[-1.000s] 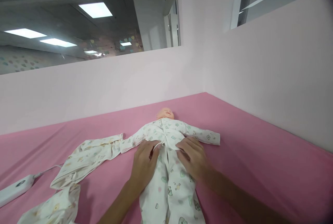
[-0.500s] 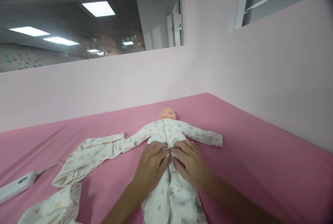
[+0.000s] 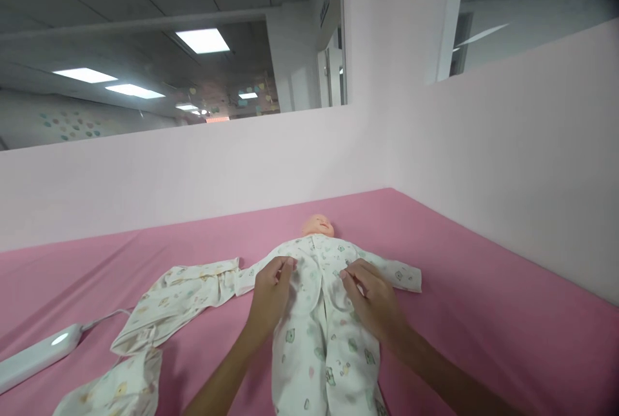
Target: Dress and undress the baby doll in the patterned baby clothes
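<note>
A baby doll [image 3: 319, 226] lies on its back on the pink mattress [image 3: 483, 313], dressed in white printed pyjamas [image 3: 319, 338]. My left hand [image 3: 271, 297] rests on the doll's left side at chest height, fingertips pinching the edge of the pyjama top. On the other side, my right hand [image 3: 374, 300] has its fingers curled and pinches the cloth there. Both hands pull the garment's waist up over the torso.
Loose printed baby clothes [image 3: 169, 303] lie spread to the left, with another piece [image 3: 116, 390] near the lower edge. A white corded device [image 3: 36, 358] with a small light lies at far left. Pale pink partition walls [image 3: 507, 164] enclose the back and right.
My hands moved from the doll's waist, where they met in the middle, up and apart to its chest sides. The camera tilted slightly.
</note>
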`<state>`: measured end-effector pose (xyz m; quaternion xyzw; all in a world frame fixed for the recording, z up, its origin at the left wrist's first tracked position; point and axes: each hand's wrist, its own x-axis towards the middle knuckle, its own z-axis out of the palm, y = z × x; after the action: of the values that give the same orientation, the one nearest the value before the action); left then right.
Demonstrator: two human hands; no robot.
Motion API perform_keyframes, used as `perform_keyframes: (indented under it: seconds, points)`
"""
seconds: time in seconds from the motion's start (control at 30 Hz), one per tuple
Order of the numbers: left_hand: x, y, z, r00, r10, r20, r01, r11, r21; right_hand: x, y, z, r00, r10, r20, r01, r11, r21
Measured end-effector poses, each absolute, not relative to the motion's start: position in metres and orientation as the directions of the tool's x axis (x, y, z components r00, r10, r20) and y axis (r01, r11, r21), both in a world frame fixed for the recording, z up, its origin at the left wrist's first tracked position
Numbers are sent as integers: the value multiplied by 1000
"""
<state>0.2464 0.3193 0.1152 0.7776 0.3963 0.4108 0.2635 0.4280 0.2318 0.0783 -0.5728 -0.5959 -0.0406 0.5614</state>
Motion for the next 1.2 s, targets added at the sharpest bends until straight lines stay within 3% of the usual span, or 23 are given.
perform_keyframes:
  seconds: [0.07, 0.17, 0.47, 0.83, 1.2]
  points:
    - [258, 340, 123, 323, 856, 403, 461, -514, 723, 428, 248, 90, 356, 673, 648, 717, 248, -652]
    - [285, 365, 129, 382, 858, 344, 658, -514, 551, 426, 285, 104, 421, 735, 531, 729, 74, -680]
    - [323, 383, 112, 382, 895, 231, 813, -444, 377, 423, 364, 102, 466, 819, 335, 803, -232, -549]
    - [320, 399, 113, 462, 867, 186, 798, -498, 340, 432, 376, 115, 382, 893, 239, 885, -279, -373]
    - [317, 405, 115, 541, 819, 193, 747, -573, 337, 450, 371, 122, 354, 906, 233, 891, -252, -378]
